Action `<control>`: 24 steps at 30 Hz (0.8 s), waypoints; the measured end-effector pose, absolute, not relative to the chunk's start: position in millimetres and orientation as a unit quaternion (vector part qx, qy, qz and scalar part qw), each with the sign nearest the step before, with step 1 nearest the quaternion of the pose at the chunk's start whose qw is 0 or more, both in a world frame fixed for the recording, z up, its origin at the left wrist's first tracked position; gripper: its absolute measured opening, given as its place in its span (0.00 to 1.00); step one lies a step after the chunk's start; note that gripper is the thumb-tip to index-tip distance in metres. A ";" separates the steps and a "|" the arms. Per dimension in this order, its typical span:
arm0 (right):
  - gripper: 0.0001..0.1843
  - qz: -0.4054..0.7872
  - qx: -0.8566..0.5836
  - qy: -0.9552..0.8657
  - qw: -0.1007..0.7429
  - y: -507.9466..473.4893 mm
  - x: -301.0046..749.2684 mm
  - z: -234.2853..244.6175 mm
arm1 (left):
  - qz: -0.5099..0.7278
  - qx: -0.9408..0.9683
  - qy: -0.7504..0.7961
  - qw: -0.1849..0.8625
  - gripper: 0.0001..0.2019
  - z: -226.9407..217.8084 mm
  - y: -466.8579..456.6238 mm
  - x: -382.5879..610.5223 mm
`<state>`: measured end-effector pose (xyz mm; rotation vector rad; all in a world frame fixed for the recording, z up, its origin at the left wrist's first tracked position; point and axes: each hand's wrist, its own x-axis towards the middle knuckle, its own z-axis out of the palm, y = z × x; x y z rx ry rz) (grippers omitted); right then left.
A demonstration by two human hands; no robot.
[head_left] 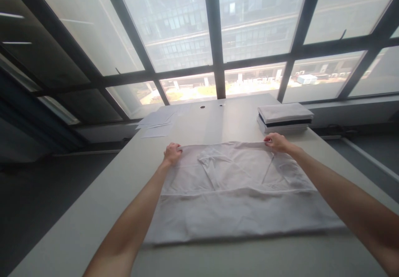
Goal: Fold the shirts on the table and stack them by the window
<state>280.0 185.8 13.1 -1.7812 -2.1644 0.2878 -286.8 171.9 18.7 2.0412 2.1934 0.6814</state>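
Observation:
A white garment [237,189] lies spread flat on the pale table [93,210], partly folded, with its sleeves turned in over the middle. My left hand [172,153] is closed on the garment's far left corner. My right hand [277,142] pinches the far right corner. Both arms reach out over the cloth from the near edge.
A stack of folded white and dark garments [284,117] sits at the table's far right. Loose sheets of paper [157,123] lie at the far left. Two cable holes [202,107] mark the table's back edge, below a large window. Dark floor runs along both sides.

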 end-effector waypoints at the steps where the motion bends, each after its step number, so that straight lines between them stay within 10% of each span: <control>1: 0.10 0.097 -0.627 -0.756 0.162 184.7 280.2 16.2 | 0.237 0.663 0.709 0.045 0.11 21.5 169.8 -288.5; 24: 0.06 0.012 -0.504 -0.836 0.215 51.0 303.6 32.7 | 0.367 0.734 0.559 0.122 0.14 59.1 6.0 -315.7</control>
